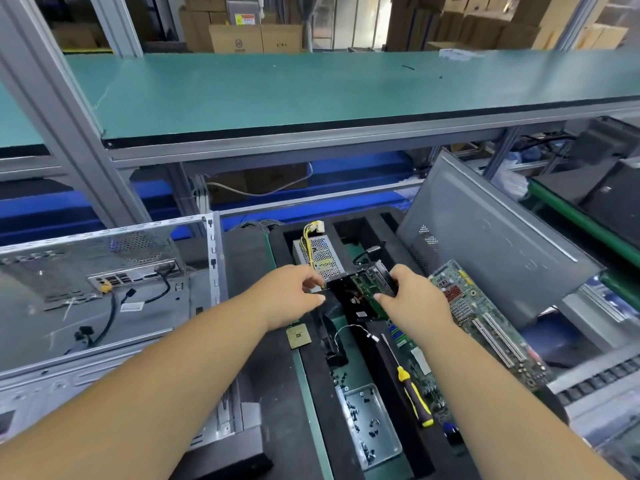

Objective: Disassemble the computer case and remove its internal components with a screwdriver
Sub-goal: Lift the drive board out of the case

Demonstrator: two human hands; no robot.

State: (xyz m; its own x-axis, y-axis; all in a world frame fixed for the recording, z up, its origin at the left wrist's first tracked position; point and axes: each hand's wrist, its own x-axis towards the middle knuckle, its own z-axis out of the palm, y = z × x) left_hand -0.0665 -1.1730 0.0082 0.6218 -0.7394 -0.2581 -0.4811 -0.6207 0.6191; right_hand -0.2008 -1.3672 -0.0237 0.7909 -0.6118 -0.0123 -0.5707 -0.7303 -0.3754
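— So where's the hard drive now?
— Above the black foam tray, between both hands: left hand pinching its near-left edge, right hand closed on its right side.
— Which way does it run?
— Long axis slants from near-left to far-right, towards the power supply.
— And the screwdriver?
— Lying on the tray, just beneath the right forearm, so probably the right hand's pick. The stripped case sits left on the bench.

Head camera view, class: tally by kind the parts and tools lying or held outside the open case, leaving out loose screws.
Power supply: 1
Hard drive, held by both hands: 1
Motherboard: 1
Processor chip: 1
Screwdriver: 1
Screw tray: 1
Side panel: 1
Total: 7
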